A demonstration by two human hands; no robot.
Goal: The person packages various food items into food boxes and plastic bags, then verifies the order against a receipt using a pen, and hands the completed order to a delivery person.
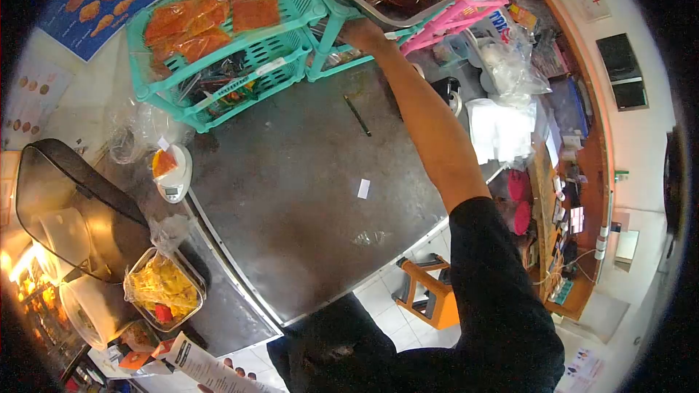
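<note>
My right hand (365, 35) reaches into the teal basket (331, 65) at the top middle, under the metal tray (393, 20) of packets. Its fingers are hidden inside the basket. At the bottom left, fingertips of my left hand (237, 371) show around a white printed carton (200, 364). To the left of the right hand, another teal basket (207, 113) bears flat orange packets (255, 9). A dark pen (357, 115) and a small white paper (363, 188) lie on the dark table (291, 196).
A white scale (175, 185) holds an orange piece. Below it stands a metal tray with yellow food (164, 287). An orange stool (429, 292) is beyond the table's near edge. White sheets (502, 129) and a pink basket (462, 14) are on the right.
</note>
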